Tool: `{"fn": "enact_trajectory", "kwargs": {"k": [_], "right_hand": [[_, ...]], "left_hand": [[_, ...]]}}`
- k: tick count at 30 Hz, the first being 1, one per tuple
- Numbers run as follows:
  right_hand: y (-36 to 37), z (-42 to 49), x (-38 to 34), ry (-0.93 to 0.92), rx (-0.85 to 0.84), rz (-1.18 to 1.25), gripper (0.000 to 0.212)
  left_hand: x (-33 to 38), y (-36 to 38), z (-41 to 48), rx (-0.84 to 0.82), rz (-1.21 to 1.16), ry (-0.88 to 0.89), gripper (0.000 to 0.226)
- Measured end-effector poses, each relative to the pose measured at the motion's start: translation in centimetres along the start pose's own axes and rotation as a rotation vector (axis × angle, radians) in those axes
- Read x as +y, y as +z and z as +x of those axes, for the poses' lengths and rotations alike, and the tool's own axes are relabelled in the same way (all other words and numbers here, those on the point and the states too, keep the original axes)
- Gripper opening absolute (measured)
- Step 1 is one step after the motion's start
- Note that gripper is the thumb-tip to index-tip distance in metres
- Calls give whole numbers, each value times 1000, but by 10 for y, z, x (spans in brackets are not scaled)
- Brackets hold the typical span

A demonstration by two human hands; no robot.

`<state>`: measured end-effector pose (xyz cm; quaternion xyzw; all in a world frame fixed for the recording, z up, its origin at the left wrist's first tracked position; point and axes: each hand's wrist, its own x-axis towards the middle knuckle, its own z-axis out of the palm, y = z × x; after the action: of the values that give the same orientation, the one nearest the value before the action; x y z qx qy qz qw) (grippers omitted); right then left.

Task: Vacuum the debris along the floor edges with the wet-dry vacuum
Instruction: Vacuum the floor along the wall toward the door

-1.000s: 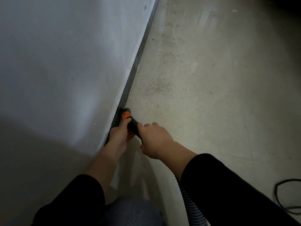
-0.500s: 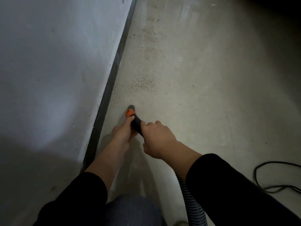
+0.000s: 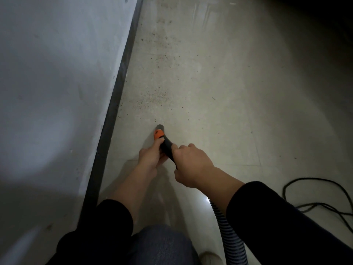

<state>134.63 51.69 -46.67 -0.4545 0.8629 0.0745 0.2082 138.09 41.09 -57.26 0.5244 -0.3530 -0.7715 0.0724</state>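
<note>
The black vacuum nozzle (image 3: 165,142) with an orange collar points forward, its open tip down on the pale floor, a little right of the dark baseboard (image 3: 116,96). My left hand (image 3: 150,156) grips the nozzle just behind the orange collar. My right hand (image 3: 192,164) grips it further back, where the ribbed grey hose (image 3: 226,230) runs out under my right sleeve. Fine dark debris (image 3: 152,96) is scattered on the floor just ahead of the tip, and more debris specks (image 3: 164,41) lie further along the wall edge.
A grey wall (image 3: 57,83) fills the left side, meeting the floor at the baseboard. A black cable (image 3: 313,203) lies looped on the floor at the right. My knee (image 3: 160,243) and a shoe tip (image 3: 209,258) show at the bottom.
The nozzle has come away from the baseboard and moved right onto the open floor. Both hands keep the same grip on it.
</note>
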Motion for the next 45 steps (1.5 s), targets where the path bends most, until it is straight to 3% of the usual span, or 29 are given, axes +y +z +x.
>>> {"fn": "enact_trajectory", "kwargs": {"k": [7, 18, 45], "right_hand": [[-3, -6, 8, 45, -26, -15, 50], [-21, -20, 28, 112, -90, 12, 36], [-27, -18, 73, 264, -84, 143, 20]], "left_hand": [[-1, 15, -4, -48, 43, -27, 43], [2, 45, -15, -110, 114, -100, 40], [-1, 107, 0, -158, 274, -74, 51]]}}
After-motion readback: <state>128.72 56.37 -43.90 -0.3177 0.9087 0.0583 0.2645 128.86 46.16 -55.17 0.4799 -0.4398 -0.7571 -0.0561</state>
